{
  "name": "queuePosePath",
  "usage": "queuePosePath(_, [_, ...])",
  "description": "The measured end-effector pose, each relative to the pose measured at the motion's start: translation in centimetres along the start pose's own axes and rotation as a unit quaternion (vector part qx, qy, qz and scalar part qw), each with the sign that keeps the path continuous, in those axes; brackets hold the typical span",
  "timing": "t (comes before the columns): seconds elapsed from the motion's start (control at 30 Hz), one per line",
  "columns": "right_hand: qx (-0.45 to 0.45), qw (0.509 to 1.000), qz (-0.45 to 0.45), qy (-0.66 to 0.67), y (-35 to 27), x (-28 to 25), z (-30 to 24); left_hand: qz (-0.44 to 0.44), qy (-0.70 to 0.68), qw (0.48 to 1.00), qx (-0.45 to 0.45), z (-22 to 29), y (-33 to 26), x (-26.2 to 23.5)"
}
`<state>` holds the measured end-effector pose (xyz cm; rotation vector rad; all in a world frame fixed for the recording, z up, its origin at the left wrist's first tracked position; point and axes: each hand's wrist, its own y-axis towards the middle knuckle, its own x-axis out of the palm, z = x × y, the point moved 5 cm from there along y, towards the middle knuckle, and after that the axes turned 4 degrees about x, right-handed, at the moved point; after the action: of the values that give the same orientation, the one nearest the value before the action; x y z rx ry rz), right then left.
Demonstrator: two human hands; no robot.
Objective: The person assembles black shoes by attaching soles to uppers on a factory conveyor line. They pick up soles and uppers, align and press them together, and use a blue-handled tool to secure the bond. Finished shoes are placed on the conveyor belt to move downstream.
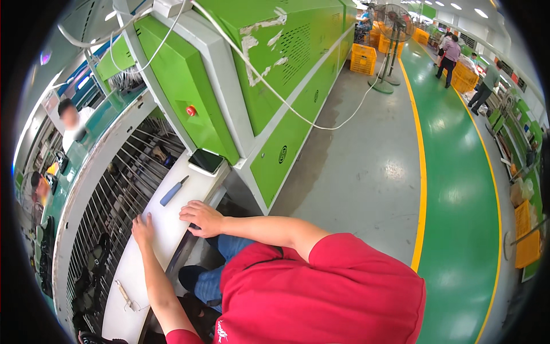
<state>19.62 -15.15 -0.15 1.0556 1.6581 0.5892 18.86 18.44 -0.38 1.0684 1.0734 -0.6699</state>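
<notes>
My left hand [143, 230] rests on the far edge of a narrow white work board [166, 215], fingers slightly apart and nothing seen in them. Opposite it, my right hand [201, 218] lies over the near edge with its fingers bent loosely on the surface. A small dark shape shows beneath its palm, too hidden to name. Beyond both hands lies a blue-handled tool [171, 194] with a short dark shaft. A phone [205, 161] with a dark screen sits at the board's far end. Toward me, left of my forearm, is a small pale-handled tool [123, 294] with thin string.
A green machine housing [275, 103] with a red button [191, 110] stands ahead. Metal rods [123, 192] run below the board's left side. A white cable [275, 92] hangs across the housing. A fan [392, 34], yellow crates [362, 59] and other people are farther off.
</notes>
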Motion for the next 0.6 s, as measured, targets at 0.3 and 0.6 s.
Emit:
queuePosePath(0.3, [0.016, 0.999, -0.033, -0.006, 3.8, 0.6, 0.6, 0.039, -0.020, 0.999, -0.005, -0.3, -1.5, -0.4])
queuePosePath(0.6, [0.036, 0.992, -0.088, -0.087, 11.8, 3.1, 7.9, 0.066, -0.074, 0.995, 0.001, 1.2, -3.1, -2.1])
